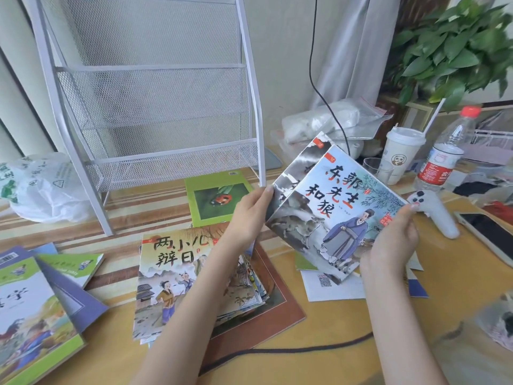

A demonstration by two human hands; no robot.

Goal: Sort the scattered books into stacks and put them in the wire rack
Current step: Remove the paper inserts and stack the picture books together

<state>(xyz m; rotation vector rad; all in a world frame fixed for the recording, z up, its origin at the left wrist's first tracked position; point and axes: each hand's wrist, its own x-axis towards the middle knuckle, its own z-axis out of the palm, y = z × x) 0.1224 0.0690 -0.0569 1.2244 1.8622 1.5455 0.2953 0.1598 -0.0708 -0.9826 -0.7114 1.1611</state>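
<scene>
Two held books; one rack; one bottle; one cup

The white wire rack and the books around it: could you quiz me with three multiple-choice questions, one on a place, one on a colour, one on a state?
1. Where is the green ladybird-cover book?
A. flat on the table in front of the white wire mesh rack
B. in the rack
C. in a hand

2. What colour is the clear plastic bottle's cap?
A. blue
B. red
C. white

3. What state are the rack's shelves in?
A. full
B. half full
C. no books in them

Answers: 1 A, it lies flat by the rack's foot. 2 B, the cap is red. 3 C, only bare mesh shows, while the left hand and right hand hold picture books.
</scene>
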